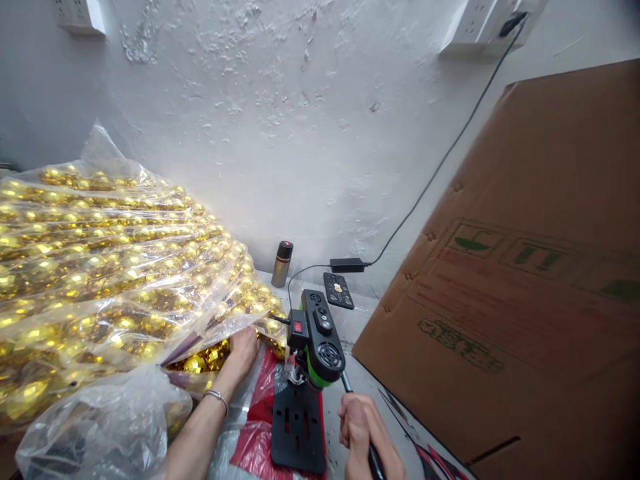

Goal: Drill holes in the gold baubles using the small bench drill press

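My left hand (244, 350) reaches into the torn opening of a clear plastic bag (107, 400), among shiny gold mirrored balls (200, 363). Its fingers are mostly hidden there, so I cannot tell whether they hold a ball. My right hand (367, 433) is closed around the black lever handle (376, 461) of a small bench machine (323, 340). This machine has a black head with a green band, a box with a red switch (297, 327), and a slotted black base plate (299, 433). Red plastic (255, 427) lies under and beside the base.
Behind the machine are a dark-capped bottle (283, 263), a phone-like black slab (339, 291) and a power adapter (347, 265). The adapter's cord (440, 163) climbs to a wall socket (480, 27). A large cardboard box (525, 267) blocks the right side.
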`<state>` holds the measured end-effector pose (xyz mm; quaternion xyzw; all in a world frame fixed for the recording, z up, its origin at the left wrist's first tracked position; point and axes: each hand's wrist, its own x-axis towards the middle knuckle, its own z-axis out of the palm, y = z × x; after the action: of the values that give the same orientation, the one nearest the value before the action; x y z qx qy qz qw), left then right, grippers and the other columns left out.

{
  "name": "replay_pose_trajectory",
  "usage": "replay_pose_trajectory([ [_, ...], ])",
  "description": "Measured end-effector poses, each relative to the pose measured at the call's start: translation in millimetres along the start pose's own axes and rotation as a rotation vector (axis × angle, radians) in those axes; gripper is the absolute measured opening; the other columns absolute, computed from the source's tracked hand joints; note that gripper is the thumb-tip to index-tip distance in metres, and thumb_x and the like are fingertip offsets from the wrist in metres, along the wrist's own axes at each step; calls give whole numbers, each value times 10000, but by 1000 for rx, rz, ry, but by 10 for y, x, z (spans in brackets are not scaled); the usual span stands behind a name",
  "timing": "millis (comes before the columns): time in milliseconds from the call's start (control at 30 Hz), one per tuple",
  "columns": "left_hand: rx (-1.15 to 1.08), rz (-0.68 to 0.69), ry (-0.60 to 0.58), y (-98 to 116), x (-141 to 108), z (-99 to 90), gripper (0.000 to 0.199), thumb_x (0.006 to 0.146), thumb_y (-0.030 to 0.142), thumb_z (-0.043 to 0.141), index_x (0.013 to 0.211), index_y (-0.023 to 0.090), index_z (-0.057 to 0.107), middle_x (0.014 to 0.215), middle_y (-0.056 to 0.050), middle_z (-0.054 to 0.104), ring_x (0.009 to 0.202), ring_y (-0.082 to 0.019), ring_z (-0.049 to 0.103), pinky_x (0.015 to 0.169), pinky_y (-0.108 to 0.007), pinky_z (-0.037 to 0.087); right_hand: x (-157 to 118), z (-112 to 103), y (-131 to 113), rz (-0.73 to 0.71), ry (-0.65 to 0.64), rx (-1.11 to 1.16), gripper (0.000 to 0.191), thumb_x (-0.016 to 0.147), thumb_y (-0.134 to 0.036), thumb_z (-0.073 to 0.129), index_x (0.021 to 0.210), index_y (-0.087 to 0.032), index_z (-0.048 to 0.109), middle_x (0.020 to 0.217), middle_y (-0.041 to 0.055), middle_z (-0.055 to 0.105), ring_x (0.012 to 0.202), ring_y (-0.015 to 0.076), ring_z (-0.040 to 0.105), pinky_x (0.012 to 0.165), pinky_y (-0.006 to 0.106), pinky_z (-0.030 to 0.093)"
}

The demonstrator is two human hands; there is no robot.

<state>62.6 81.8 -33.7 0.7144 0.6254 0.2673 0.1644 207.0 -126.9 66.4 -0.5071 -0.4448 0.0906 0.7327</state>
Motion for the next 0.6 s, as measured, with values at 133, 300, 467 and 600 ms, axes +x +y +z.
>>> replay_pose_trajectory([
  [133,-48,-54,-42,61,-36,-64,130,830,202,822,900,153,724,1014,-120,782,1058,-308,733,1021,-487,543,-9,-30,73,-8,-31,-3,381,1101,-330,510,738,-215,520,707,-8,507,576,127,451,575,297,357],
  [300,-223,-73,-14,102,-227,-252,218,863,253,731,1059,157,723,1188,-180,782,1221,-375,708,1079,-485,523,44,-137,216,-48,-104,-38,372,1094,-348,514,748,-215,542,693,-12,511,558,121,452,532,273,367],
  [467,-967,-298,-14,159,-657,-270,480,955,466,639,1323,160,597,1355,-188,726,1159,-290,756,982,-417,614,191,-169,157,-200,-167,-85,372,1095,-292,497,734,-214,547,644,-33,483,507,102,432,475,237,365],
  [600,-1354,-390,-159,242,-995,-190,566,851,556,758,1286,213,643,1298,-117,765,1122,-275,767,955,-399,636,259,-123,31,-232,-141,-104,406,1098,-284,487,699,-215,518,622,-41,476,507,94,436,469,221,366],
])
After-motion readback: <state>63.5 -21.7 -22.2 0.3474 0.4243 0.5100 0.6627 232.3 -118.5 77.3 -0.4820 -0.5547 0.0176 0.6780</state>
